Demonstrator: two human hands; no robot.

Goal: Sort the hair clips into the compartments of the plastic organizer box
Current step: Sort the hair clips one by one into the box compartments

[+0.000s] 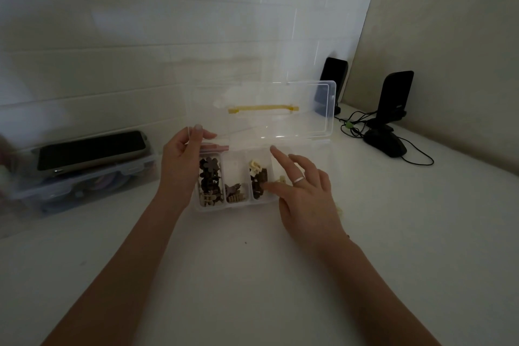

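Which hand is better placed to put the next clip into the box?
Probably the right hand: its fingers hover open over the right compartments of the clear plastic organizer box. The left hand grips the box's left edge, steadying it.

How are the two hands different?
The left hand pinches the clear box's left edge; the right hand holds nothing, fingers spread over the compartments. The right hand wears a ring; the left shows none. Both are bare and at the box.

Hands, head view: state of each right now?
Left hand: pinches the left edge of the organizer box.
Right hand: open, fingers spread over the right compartments, holding nothing visible.
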